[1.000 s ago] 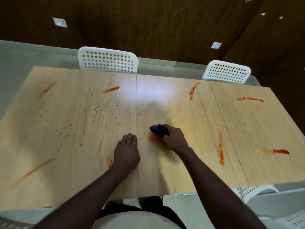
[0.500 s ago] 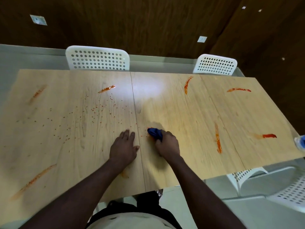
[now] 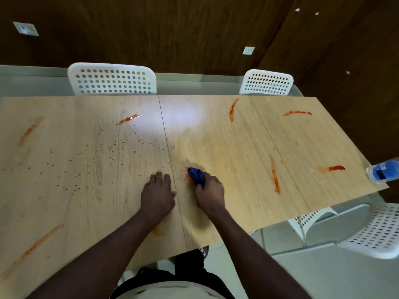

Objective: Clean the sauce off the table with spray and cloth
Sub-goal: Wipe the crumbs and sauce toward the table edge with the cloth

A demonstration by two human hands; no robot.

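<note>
A long light-wood table (image 3: pixel 226 147) carries red-orange sauce streaks (image 3: pixel 275 179) and fine splatter (image 3: pixel 116 147). My right hand (image 3: pixel 210 194) grips a bunched blue cloth (image 3: pixel 197 175) and presses it on a small sauce smear (image 3: pixel 187 175) near the table's middle seam. My left hand (image 3: pixel 157 193) lies flat on the wood just left of the seam, fingers straight. A clear spray bottle with a blue label (image 3: pixel 383 171) sits at the table's right edge, partly cut off by the frame.
Two white perforated chairs (image 3: pixel 111 79) (image 3: pixel 266 83) stand behind the far edge, and others (image 3: pixel 375 231) at the near right corner. More streaks lie at the far right (image 3: pixel 298 113), right (image 3: pixel 335 168), far middle (image 3: pixel 233 108) and near left (image 3: pixel 34 247). Dark wood wall behind.
The orange smear under the cloth has shrunk as my right hand rubbed it. The view swung right, bringing the spray bottle into sight. My left hand stays flat.
</note>
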